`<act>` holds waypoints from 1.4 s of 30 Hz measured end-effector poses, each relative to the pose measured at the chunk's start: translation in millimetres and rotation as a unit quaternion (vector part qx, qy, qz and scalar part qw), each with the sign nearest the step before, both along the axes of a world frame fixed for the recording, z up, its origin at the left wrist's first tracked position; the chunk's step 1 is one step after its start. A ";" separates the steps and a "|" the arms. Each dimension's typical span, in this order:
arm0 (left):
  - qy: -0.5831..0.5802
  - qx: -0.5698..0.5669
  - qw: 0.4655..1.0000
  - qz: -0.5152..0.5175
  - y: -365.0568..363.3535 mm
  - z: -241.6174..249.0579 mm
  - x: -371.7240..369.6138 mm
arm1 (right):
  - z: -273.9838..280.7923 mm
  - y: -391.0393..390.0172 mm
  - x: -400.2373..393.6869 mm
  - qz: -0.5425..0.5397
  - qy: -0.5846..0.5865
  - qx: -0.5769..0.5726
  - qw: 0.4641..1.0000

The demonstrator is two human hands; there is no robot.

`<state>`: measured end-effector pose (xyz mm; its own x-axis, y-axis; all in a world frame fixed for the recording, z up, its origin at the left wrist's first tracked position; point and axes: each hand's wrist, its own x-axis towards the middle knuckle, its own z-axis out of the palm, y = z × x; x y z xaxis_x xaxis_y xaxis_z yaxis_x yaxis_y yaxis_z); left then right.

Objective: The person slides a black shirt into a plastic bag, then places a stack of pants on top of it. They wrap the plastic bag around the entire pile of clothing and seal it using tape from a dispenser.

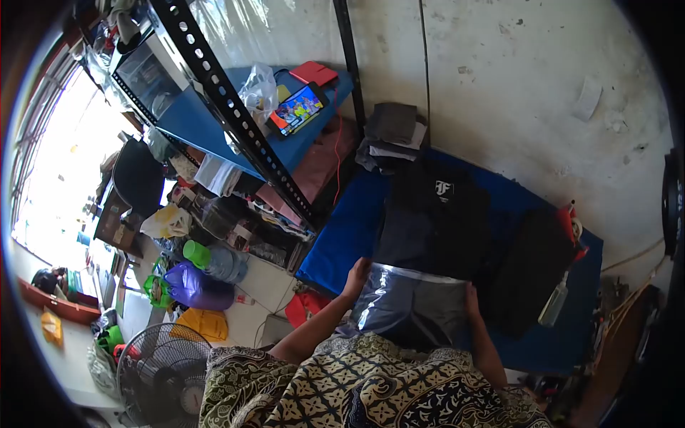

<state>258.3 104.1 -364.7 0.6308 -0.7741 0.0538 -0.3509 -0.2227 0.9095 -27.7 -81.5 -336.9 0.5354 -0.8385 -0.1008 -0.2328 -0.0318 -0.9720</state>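
Observation:
A clear plastic bag [374,303] with a folded dark grey garment [435,308] inside lies at the near edge of the blue table, close to my body. My left hand [359,273] pinches its upper left corner. On the opposite side, my right hand [472,299] grips the bag's right edge, fingers closed. The bag's pale top edge overlaps a black shirt [435,228] that lies flat beyond it, with a white letter print on its chest.
Folded dark clothes [392,128] are stacked by the wall. Right of the shirt lie a black garment [524,271] and a clear bottle [554,303]. A metal shelf post [214,82] rises at left, beside a phone [297,109]. A fan [160,371] stands lower left.

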 end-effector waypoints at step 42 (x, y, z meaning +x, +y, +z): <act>0.536 -0.134 0.833 0.015 -74.0 47.0 24.1 | -24.4 -73.9 68.6 -0.060 -0.132 0.160 0.976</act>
<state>282.4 30.1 -317.7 0.4464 -0.8079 -0.3847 0.6977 0.0450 0.7150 40.9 -155.4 -361.3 0.4780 -0.8447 -0.2408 0.0432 0.2964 -0.9541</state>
